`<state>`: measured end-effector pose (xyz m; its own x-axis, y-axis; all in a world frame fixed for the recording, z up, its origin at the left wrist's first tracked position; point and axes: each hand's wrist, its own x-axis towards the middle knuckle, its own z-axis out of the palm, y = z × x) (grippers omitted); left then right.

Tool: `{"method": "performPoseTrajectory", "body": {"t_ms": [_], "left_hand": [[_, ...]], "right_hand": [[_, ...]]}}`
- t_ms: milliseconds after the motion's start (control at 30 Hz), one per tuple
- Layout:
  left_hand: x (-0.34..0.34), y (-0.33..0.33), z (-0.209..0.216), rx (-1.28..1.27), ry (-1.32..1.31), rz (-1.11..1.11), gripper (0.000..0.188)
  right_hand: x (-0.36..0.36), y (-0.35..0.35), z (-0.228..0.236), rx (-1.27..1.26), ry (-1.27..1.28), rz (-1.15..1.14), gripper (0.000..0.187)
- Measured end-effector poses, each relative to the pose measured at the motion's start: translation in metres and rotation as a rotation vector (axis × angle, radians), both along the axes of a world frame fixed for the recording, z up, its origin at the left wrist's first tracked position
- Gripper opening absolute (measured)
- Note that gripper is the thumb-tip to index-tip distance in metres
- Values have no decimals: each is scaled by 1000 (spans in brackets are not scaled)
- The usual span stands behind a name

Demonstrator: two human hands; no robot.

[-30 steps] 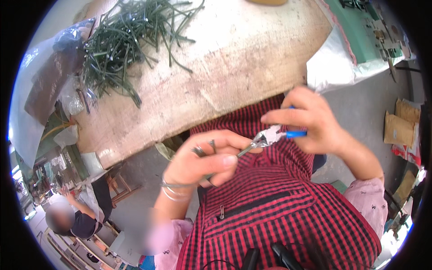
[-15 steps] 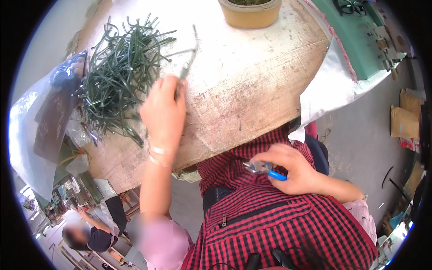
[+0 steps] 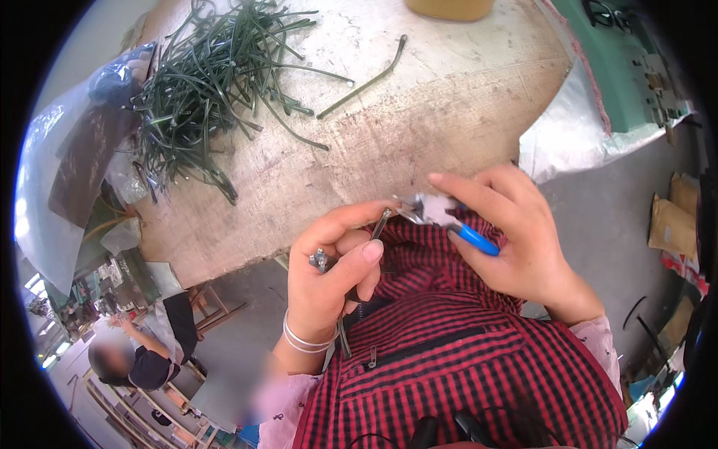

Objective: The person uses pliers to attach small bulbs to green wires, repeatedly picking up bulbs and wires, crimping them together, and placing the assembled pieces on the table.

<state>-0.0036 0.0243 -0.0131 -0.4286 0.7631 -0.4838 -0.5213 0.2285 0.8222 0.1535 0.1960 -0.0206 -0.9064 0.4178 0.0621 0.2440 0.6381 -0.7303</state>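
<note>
My left hand (image 3: 329, 273) is closed near the table's front edge, pinching a thin dark green cord (image 3: 382, 227) between thumb and forefinger. The cord's tip points up toward the right hand, and a lower length shows below the palm. Small greyish ends (image 3: 319, 260) stick out between the left fingers; their kind is hard to make out. My right hand (image 3: 516, 232) is closed round blue-handled pliers (image 3: 477, 239), whose blurred metal jaws are close beside the cord's tip. A heap of similar green cords (image 3: 202, 97) lies at the table's left, with one loose cord (image 3: 366, 81) apart from it.
The worn wooden table (image 3: 419, 112) bears a yellowish pot (image 3: 452, 7) at the far edge. Clear plastic bags (image 3: 75, 165) hang at the left. A green machine (image 3: 621, 67) stands at right. Another person (image 3: 146, 367) sits at lower left; brown sacks (image 3: 669, 224) are at far right.
My left hand has come from beside the heap to over my lap, now pinching a cord. My right hand has raised the pliers toward it. The view has shifted slightly.
</note>
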Motion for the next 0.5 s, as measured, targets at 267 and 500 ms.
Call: {"method": "performPoseTrajectory", "body": {"t_ms": [267,500], "left_hand": [[12,-7,3,45,-66,88,33],[-15,-10,12,-111,-96,-297,26]], "right_hand": [[3,-10,23,328,-115,63,62],[13,27,2,801,90,318,46]]}}
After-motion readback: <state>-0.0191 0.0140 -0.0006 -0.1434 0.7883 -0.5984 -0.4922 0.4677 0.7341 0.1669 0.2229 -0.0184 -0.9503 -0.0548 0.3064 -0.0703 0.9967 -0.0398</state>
